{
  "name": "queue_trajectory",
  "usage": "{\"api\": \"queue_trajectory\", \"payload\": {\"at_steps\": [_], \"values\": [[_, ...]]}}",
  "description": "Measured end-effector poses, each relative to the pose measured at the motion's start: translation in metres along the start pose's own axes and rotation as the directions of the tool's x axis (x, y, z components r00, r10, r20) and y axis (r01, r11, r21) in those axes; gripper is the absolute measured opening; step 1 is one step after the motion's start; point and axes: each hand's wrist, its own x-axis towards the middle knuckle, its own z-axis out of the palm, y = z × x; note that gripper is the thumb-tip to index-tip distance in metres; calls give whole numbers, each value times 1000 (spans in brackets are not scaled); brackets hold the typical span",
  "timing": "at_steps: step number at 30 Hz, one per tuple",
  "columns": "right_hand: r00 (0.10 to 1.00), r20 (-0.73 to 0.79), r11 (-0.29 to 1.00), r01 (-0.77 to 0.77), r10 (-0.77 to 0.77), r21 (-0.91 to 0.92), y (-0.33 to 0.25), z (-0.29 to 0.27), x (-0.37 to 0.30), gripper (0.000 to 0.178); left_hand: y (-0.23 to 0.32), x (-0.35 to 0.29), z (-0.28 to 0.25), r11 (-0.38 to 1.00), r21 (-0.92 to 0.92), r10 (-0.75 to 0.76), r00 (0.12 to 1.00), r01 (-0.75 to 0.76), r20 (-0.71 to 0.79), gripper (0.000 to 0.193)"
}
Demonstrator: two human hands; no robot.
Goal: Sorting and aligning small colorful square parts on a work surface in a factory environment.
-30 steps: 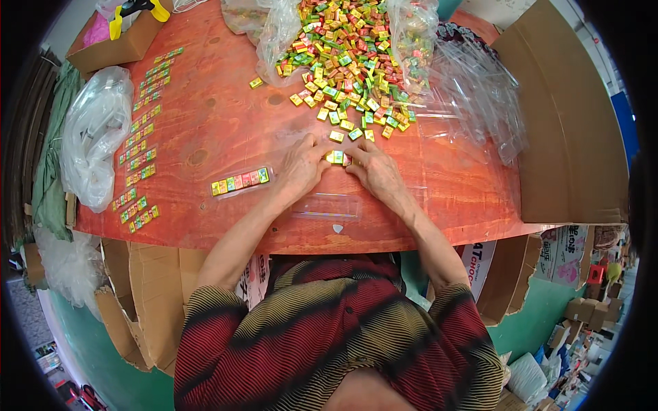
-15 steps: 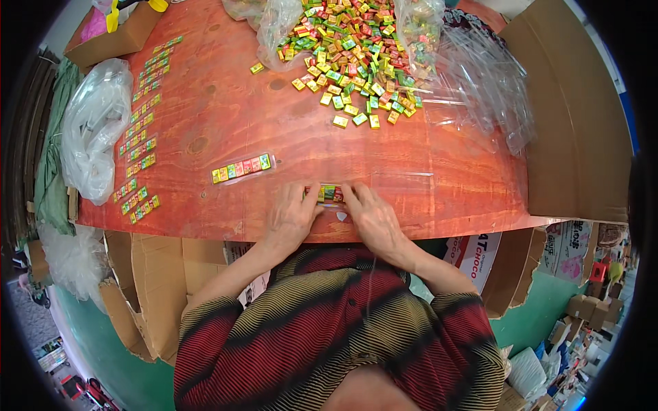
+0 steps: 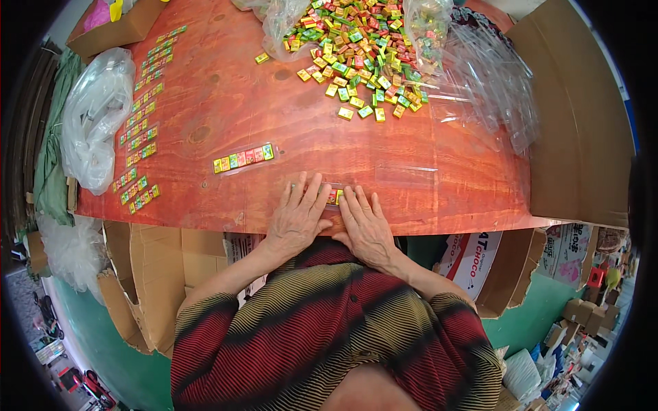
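Both of my hands lie flat over a short row of small coloured boxes [image 3: 335,197] by the table's near edge. My left hand [image 3: 296,218] has its fingers stretched forward and covers the row's left part. Fingers extended as well, my right hand [image 3: 367,229] rests over the right part. Only a few red and yellow boxes show between the hands. Farther left lies a finished-looking row of little boxes [image 3: 241,159] in a clear plastic sleeve, touched by neither hand.
Loose small boxes [image 3: 356,58] heap at the far middle. Clear plastic sleeves [image 3: 490,85] pile beside a tall cardboard box [image 3: 582,116] at right. Packed rows [image 3: 142,139] line the left side near a clear plastic bag [image 3: 99,123]. An open carton [image 3: 157,274] stands below the table edge.
My fingers have gone from gripping the row's ends to lying stretched flat over it. The view has shifted slightly. The row in the sleeve at left remains in place.
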Motion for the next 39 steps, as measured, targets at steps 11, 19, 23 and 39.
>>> {"api": "queue_trajectory", "payload": {"at_steps": [11, 19, 23, 39], "values": [[999, 25, 999, 45, -46, 26, 1, -1, 12, 80, 3, -10, 13, 967, -202, -144, 986, 157, 79, 81], [998, 65, 1000, 19, -21, 19, -11, -3, 31, 79, 0, -7, 8, 988, -55, -141, 986, 146, 87, 75], [975, -117, 918, 218, -189, 332, 0, 1, 40, 62, -16, -7, 3, 973, -95, -204, 975, 212, 84, 73], [935, -236, 930, -184, 265, 318, 29, -10, 30, 48, -107, -14, -23, 873, 172, -469, 882, 457, 39, 58]]}}
